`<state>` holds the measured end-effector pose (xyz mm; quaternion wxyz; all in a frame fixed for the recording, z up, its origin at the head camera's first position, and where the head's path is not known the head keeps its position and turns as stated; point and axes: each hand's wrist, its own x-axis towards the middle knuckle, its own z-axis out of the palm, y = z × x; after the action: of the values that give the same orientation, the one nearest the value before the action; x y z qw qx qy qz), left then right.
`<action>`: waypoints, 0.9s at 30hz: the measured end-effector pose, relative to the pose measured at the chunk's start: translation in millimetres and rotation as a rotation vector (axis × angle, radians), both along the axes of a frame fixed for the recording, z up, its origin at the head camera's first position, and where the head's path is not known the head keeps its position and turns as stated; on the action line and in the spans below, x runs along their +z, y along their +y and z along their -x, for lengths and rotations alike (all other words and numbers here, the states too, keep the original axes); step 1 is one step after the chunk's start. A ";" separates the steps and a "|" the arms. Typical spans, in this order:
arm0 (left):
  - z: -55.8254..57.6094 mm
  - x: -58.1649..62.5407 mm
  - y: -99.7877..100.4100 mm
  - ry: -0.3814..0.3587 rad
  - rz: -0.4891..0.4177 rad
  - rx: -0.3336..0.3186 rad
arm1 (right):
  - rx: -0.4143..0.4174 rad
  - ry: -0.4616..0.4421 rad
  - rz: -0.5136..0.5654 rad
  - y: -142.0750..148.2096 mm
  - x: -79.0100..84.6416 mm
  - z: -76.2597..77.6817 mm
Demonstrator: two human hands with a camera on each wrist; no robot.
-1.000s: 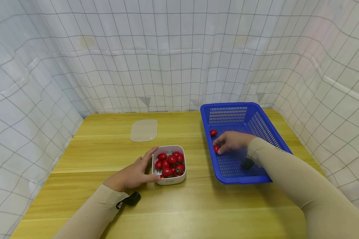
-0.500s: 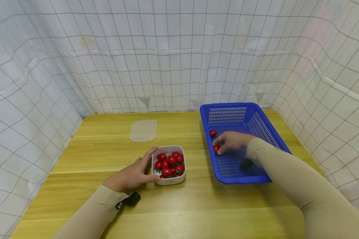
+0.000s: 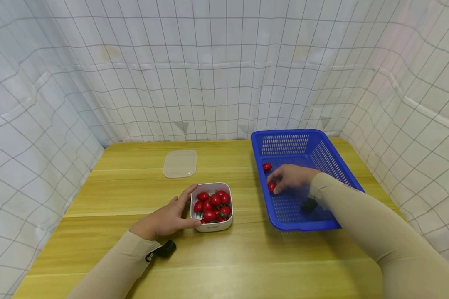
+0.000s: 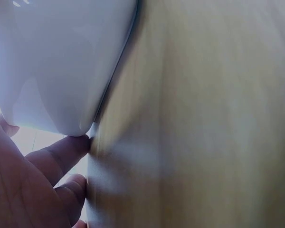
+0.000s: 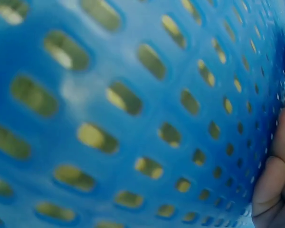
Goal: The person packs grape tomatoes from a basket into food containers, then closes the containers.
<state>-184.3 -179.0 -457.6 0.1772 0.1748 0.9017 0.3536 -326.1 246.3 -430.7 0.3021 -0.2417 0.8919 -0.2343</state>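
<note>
Inside a blue basket (image 3: 278, 218), my right hand (image 3: 293, 176) pinches a red cherry tomato (image 3: 271, 187) near the left wall, thumb and fingers on either side. Another cherry tomato (image 3: 267, 167) lies farther back along that wall. My left hand (image 3: 162, 218) holds a white square container (image 3: 213, 227) at its left side, forefinger at the back corner and thumb on the front corner. Several red cherry tomatoes (image 3: 215, 200) with green stems fill the container. In the left wrist view, fingers (image 4: 69, 152) touch the container's wall (image 4: 61, 61). The right wrist view shows mostly slotted basket (image 5: 147, 114).
A translucent square lid (image 3: 180, 163) lies flat behind the container. Both stand on a wooden table (image 3: 224, 265). White grid-patterned curtains (image 3: 217, 70) enclose the table at the back and sides. A black wrist device (image 3: 166, 248) hangs by my left cuff.
</note>
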 end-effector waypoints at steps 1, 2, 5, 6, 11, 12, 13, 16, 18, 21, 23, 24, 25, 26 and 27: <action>-0.4 0.1 -0.1 -0.002 0.004 0.001 | 0.009 0.003 -0.002 -0.4 1.2 -0.6; -0.8 0.2 -0.2 -0.004 0.008 0.002 | 0.019 0.008 -0.003 -0.7 2.5 -1.2; -2.0 0.3 -0.6 -0.001 0.012 0.004 | 0.037 0.028 -0.005 -0.7 6.4 -2.4; -2.3 0.3 -0.8 -0.003 0.010 0.007 | 0.045 0.042 -0.007 -0.4 7.8 -2.4; -1.8 0.2 -0.9 0.005 -0.005 -0.005 | 0.043 0.081 -0.010 1.7 18.8 -2.5; -1.4 0.0 -0.8 0.005 -0.007 -0.006 | 0.042 0.087 -0.012 2.0 21.4 -2.7; -1.3 -0.5 -1.2 0.003 -0.009 -0.007 | 0.038 0.089 -0.014 1.7 24.1 -3.0; -1.2 -1.8 -2.1 -0.003 -0.011 -0.005 | 0.040 0.118 -0.016 2.4 31.0 -3.6; -0.9 -2.5 -2.5 -0.003 -0.010 -0.005 | 0.037 0.147 -0.014 3.7 36.3 -4.0; -0.9 -2.7 -2.9 -0.002 -0.007 -0.005 | 0.022 0.187 -0.003 5.6 47.8 -4.8; -1.2 -2.2 -3.1 0.001 -0.004 -0.005 | 0.012 0.206 0.013 5.6 58.7 -5.7; -1.2 -1.9 -3.2 0.003 -0.002 -0.007 | 0.002 0.210 0.020 4.8 64.8 -6.4; -1.3 -1.4 -3.3 0.002 -0.002 -0.007 | 0.005 0.217 0.031 3.5 71.3 -7.4; -1.4 -0.9 -3.3 0.002 -0.002 -0.008 | 0.011 0.230 0.035 1.8 77.9 -8.3; -1.5 -0.5 -3.4 0.003 -0.002 -0.008 | 0.017 0.234 0.044 -0.6 84.6 -9.6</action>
<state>-182.9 -182.3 -458.1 0.1773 0.1789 0.9009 0.3535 -316.5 245.7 -346.1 0.1924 -0.2817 0.9136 -0.2214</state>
